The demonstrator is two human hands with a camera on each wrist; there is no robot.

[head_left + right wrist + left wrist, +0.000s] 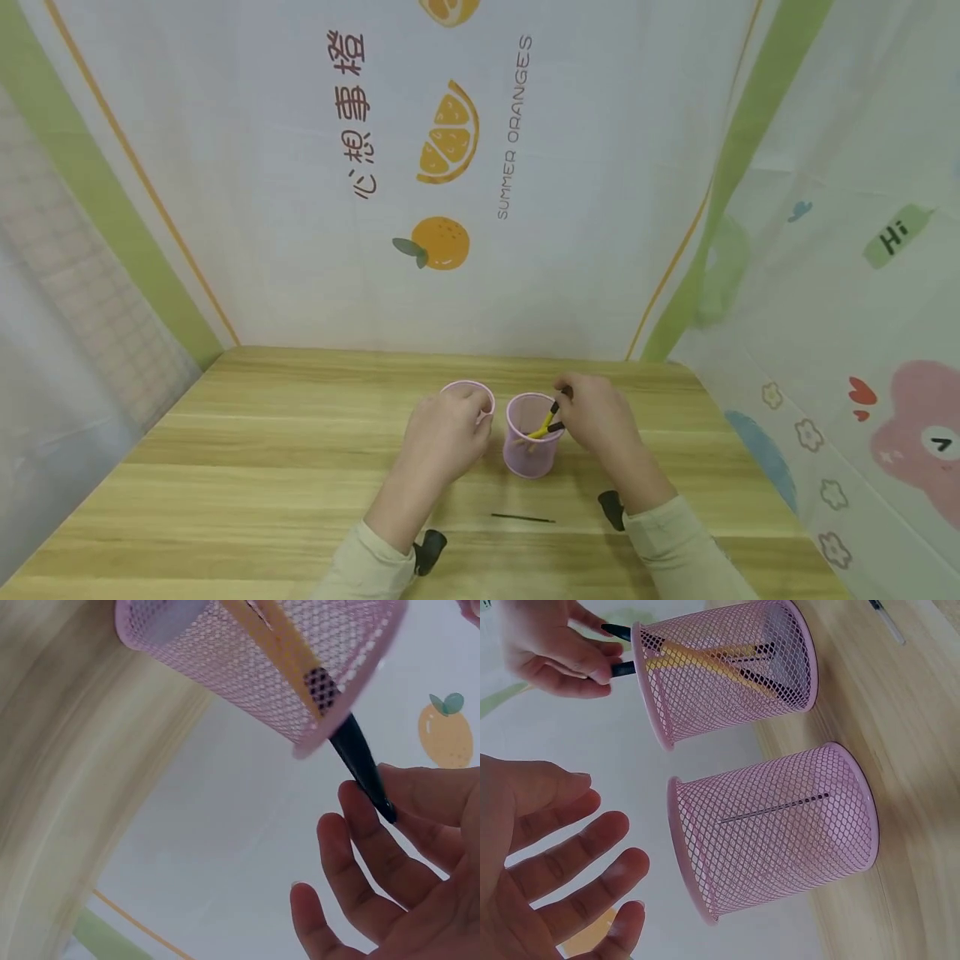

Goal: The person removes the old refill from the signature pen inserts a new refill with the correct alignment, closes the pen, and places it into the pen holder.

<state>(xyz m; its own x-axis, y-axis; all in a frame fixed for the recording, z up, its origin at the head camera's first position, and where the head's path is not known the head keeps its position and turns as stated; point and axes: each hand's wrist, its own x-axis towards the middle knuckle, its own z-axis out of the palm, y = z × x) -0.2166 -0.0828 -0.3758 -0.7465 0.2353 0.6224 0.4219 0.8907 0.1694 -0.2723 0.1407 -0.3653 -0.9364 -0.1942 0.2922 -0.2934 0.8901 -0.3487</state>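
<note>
Two pink mesh pen cups stand side by side. Over the left cup [787,862], my left hand [448,433] hovers with fingers loosely spread and nothing between them. A thin dark stick [772,809] shows through that cup's mesh. The right cup [529,462] contains two yellow pens [542,432] with black ends. My right hand [600,417] is at its rim, thumb and index finger pinching the black end of one pen [361,766]. The other pen's black end also sticks out over the rim, near the hand.
A thin dark rod, like a pen refill [522,517], lies on the wooden table [300,467] in front of the cups. A white printed curtain [585,275] hangs behind the table, another at the right. Black wrist devices [429,552] sit below both wrists.
</note>
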